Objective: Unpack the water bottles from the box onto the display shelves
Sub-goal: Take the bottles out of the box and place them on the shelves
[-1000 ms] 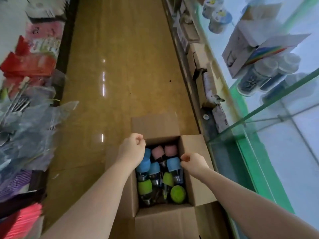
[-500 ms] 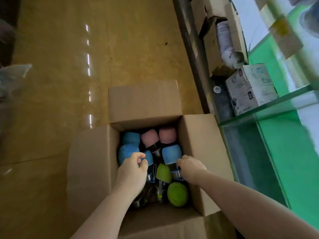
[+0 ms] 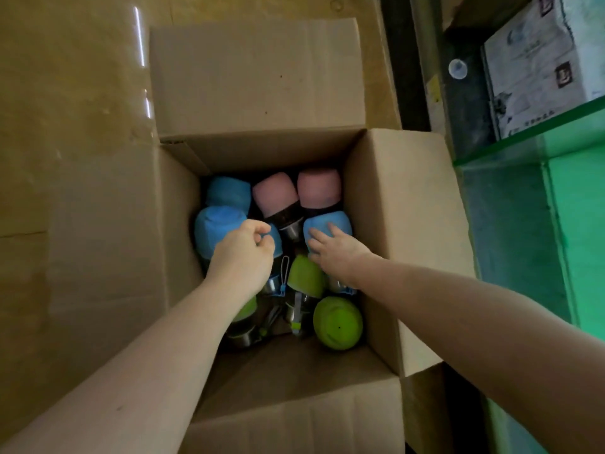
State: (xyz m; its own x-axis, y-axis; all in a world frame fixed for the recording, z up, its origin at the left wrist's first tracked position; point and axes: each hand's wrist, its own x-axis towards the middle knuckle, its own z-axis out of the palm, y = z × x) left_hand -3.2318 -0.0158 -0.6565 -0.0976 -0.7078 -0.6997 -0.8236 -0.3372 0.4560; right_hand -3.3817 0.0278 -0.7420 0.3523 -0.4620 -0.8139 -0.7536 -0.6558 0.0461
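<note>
An open cardboard box (image 3: 396, 204) stands on the floor below me. It holds several steel water bottles with blue (image 3: 216, 226), pink (image 3: 275, 191) and green (image 3: 338, 322) caps. My left hand (image 3: 242, 255) reaches in at the middle, fingers curled round a blue cap (image 3: 276, 242) that it mostly covers. My right hand (image 3: 339, 252) lies over the blue cap (image 3: 327, 222) by the right wall, fingers wrapped round its top. The bottle bodies under both hands are mostly hidden.
A glass display shelf (image 3: 530, 139) with a green back panel runs along the right, close to the box's right flap. A white printed carton (image 3: 540, 60) sits on the floor level under it. Brown glossy floor (image 3: 72, 93) spreads left and ahead.
The view has dropped closer to the box. Both hands went from above the rim down inside it and now close on blue caps.
</note>
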